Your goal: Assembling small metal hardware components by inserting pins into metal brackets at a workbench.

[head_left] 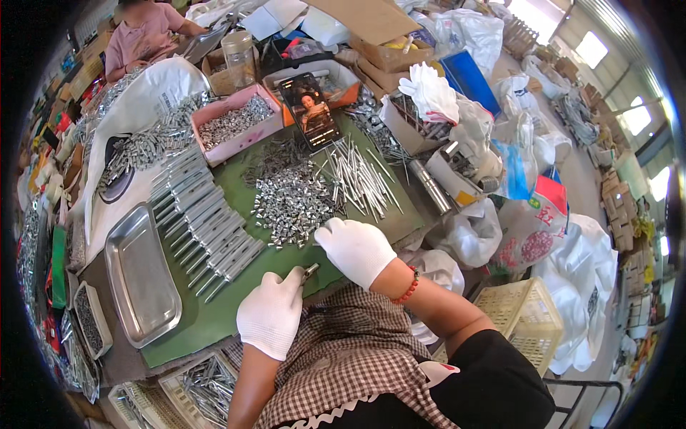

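Note:
My left hand (271, 314), in a white knit glove, is closed on a small shiny metal fitting (310, 271) that sticks out past the thumb and forefinger. My right hand (355, 250), gloved alike, has its fingers pinched together at the near edge of a heap of short metal sleeves (289, 204); what they hold, if anything, is hidden. Thin metal rods (361, 175) lie in a loose bunch beyond the right hand. To the left, metal tubes with rods protruding (214, 232) are laid in a slanting row on the green mat (236, 314).
An oblong steel tray (146, 286) lies left of the row. Behind the heaps stand a pink box of small parts (236, 123) and a phone with a lit screen (309, 111). Cartons and bags crowd the right; a yellow crate (525, 322) stands low there. Another person (146, 36) sits far left.

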A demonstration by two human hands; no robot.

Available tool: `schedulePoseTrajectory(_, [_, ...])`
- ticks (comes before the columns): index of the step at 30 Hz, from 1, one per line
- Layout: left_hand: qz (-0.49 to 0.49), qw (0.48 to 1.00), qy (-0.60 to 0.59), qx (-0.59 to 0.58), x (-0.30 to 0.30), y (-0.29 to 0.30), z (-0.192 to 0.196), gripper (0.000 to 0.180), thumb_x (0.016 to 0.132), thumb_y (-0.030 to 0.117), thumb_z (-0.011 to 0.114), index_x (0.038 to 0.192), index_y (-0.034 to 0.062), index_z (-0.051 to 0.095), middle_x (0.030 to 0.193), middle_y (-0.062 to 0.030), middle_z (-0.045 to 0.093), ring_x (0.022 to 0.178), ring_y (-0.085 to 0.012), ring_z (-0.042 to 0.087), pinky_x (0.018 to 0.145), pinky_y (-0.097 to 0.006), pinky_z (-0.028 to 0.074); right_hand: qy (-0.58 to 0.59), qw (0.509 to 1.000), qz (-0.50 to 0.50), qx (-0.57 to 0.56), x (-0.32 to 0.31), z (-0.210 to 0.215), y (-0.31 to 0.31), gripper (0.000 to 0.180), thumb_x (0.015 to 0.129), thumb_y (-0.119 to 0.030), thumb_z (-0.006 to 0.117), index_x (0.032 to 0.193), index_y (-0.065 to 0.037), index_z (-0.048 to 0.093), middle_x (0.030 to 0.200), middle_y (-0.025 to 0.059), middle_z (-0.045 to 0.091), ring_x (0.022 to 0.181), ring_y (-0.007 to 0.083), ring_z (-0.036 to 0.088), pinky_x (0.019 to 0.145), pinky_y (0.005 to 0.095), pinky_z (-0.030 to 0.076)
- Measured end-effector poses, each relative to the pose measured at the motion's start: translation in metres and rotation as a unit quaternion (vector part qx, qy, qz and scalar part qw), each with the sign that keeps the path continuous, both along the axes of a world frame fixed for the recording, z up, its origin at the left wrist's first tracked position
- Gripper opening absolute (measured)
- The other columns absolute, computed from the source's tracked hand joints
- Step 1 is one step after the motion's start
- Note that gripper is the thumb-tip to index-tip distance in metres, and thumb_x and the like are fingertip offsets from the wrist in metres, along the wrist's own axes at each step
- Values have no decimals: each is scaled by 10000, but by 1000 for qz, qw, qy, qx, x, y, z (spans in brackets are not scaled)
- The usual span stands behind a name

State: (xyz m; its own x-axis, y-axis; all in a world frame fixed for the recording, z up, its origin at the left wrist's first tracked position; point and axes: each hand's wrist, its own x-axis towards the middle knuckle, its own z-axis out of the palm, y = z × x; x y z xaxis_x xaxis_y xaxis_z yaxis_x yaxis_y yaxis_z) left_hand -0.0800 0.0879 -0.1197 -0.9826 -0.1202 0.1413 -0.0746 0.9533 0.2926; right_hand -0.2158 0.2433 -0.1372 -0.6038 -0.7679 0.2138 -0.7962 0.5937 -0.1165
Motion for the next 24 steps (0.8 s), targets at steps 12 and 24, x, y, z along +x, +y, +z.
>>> schedulePoseTrajectory(12, [-23,998,-35,36,-7,-3,0,220,942,217,538,1147,178,605,855,-151,593,692,-355,651,593,-462,538,-223,935,37,-274,6,12,8,169,793,-17,734,959,-44,720,915,108,701,832,242,688,753,321,543])
schedulePoseTrajectory(24, [9,998,-56,42,0,-3,1,230,919,195,577,1141,219,632,853,-114,585,683,-334,634,587,-443,515,-181,952,79,-234,25,3,-8,186,811,-38,665,980,-115,683,881,92,680,821,308,670,712,397,540])
